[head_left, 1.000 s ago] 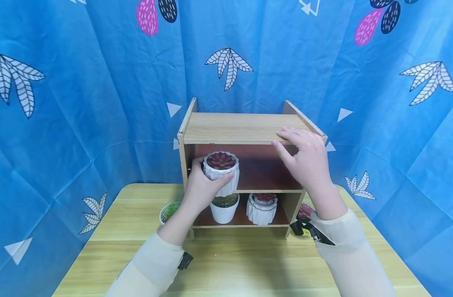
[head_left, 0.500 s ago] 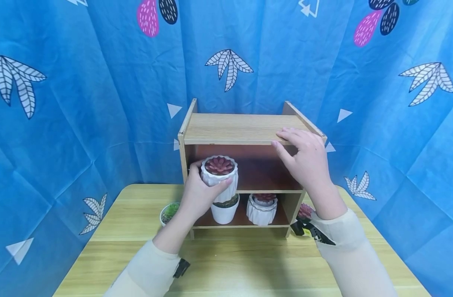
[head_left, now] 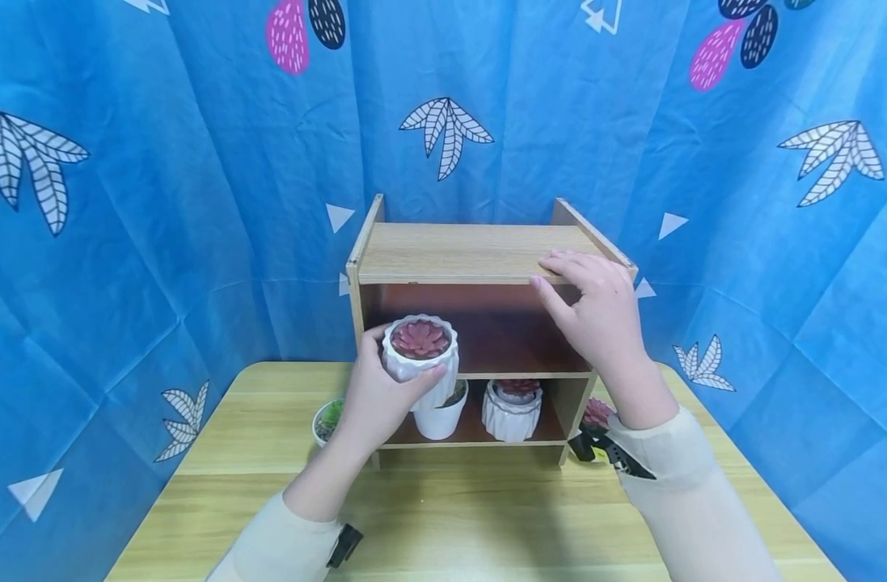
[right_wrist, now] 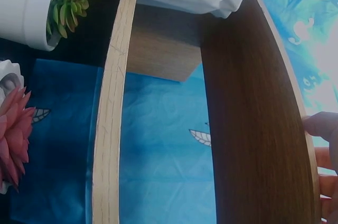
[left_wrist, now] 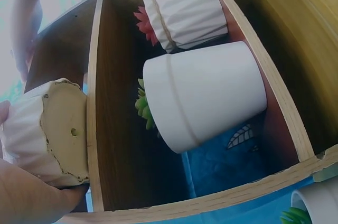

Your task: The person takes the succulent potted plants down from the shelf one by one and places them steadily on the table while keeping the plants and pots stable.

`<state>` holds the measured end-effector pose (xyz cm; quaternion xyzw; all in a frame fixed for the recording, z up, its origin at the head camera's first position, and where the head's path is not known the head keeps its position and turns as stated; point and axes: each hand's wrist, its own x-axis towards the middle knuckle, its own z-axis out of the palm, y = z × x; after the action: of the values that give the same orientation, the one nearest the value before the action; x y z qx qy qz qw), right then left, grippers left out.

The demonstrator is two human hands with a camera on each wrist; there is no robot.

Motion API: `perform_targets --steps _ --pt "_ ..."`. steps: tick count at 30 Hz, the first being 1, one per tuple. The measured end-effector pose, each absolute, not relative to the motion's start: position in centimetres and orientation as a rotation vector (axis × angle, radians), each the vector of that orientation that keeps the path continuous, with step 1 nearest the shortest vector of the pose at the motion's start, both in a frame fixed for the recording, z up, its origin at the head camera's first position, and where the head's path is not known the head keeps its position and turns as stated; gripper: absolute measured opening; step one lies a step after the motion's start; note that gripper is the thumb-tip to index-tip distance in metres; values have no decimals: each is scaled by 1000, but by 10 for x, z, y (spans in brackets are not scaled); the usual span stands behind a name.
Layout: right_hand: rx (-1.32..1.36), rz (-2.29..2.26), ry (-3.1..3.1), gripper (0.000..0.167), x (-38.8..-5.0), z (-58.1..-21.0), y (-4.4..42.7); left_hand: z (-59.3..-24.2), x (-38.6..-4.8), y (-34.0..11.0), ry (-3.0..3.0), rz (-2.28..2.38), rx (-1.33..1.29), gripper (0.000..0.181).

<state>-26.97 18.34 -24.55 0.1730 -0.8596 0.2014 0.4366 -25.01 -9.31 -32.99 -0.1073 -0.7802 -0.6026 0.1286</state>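
Observation:
A white ribbed pot with a dark red succulent [head_left: 420, 339] is gripped by my left hand [head_left: 370, 392], with the thumb across its front. It is tilted toward me at the left of the wooden shelf's upper compartment; its cream underside [left_wrist: 66, 134] shows in the left wrist view. Behind and below it, a smooth white pot [head_left: 437, 424] with a green plant stands in the lower compartment. To its right is another ribbed white pot with a red succulent [head_left: 512, 416]. My right hand [head_left: 596, 307] rests on the right front of the top board [head_left: 458, 252], its fingers nearly straight.
A small potted green plant [head_left: 329, 422] stands on the table [head_left: 268, 404] left of the shelf. A pink succulent [head_left: 597, 412] is at the shelf's right side, partly hidden by the right wrist. Blue patterned cloth [head_left: 283, 202] hangs behind and along both sides.
My left hand has drawn the ribbed pot with the red succulent toward me, down and slightly left. It now covers more of the smooth pot below. The right hand has stayed on the top board.

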Motion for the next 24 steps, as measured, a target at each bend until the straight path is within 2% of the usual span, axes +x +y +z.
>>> perform_targets --steps 13,24 --pt "422 502 -2145 35 -269 -246 184 -333 -233 -105 -2278 -1763 -300 97" --pt "428 500 -2138 34 -269 -246 184 -335 -217 -119 -2303 -1750 -253 93"
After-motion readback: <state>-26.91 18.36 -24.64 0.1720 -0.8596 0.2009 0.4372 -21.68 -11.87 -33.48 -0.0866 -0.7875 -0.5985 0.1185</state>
